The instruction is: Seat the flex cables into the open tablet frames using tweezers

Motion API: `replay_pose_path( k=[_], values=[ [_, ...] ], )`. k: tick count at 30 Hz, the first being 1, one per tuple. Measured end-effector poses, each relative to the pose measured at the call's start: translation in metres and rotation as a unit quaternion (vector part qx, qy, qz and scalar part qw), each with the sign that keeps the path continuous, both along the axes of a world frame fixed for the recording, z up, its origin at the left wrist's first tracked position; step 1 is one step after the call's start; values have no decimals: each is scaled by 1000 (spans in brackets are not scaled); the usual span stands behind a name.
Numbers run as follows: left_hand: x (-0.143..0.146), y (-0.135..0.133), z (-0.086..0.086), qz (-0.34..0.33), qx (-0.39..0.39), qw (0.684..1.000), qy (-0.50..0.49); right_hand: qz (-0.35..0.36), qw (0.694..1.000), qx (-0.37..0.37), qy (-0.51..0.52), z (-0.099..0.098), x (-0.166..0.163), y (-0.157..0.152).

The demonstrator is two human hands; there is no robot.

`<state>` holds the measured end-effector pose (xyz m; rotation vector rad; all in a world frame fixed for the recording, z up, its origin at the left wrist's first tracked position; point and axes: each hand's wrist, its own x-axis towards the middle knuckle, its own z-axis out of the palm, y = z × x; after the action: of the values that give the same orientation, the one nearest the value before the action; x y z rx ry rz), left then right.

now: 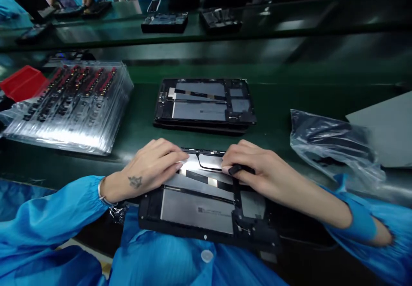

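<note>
I see the left hand (pixel 151 166) pressed flat, fingers together, on the open tablet chassis (pixel 199 211). Right hand (pixel 257 168) pinches a small black tool (pixel 240 169) there. Second chassis (pixel 204 103) lies at twelve o'clock.

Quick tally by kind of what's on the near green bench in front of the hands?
Open tablet chassis: 2, one under the left hand and right hand, one farther back
Clear trays of parts, one stack: 1
Plastic bags: 1
Red bins: 1
Total: 5
</note>
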<state>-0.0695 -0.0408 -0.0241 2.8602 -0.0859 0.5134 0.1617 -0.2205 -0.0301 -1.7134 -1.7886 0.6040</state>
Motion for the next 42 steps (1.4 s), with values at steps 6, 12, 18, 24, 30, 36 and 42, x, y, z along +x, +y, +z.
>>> replay_pose_path(
  k=[6, 12, 18, 24, 30, 36, 42],
  values=[
    [9, -1, -8, -58, -4, 998, 22, -28, 999, -46, 5, 2, 2, 6],
    [15, -1, -13, -80, 22, 995, 54, -41, 994, -95, -41, 10, -3, 8],
    [21, 1, -10, -79, 77, 992, 58, -35, 994, -90, -46, 5, -3, 11],
    [25, 3, -4, -99, 149, 983, 47, -36, 995, -79, -46, 0, -1, 10],
    [32, 4, 0, -105, 172, 979, 35, -63, 996, -60, -37, -1, -2, 10],
    [33, 7, 4, -117, 173, 976, 60, -60, 996, -65, -30, -2, -4, 10],
    [34, 6, 7, -129, 193, 972, 47, -52, 995, -78, -30, -1, -5, 10]
  ],
)
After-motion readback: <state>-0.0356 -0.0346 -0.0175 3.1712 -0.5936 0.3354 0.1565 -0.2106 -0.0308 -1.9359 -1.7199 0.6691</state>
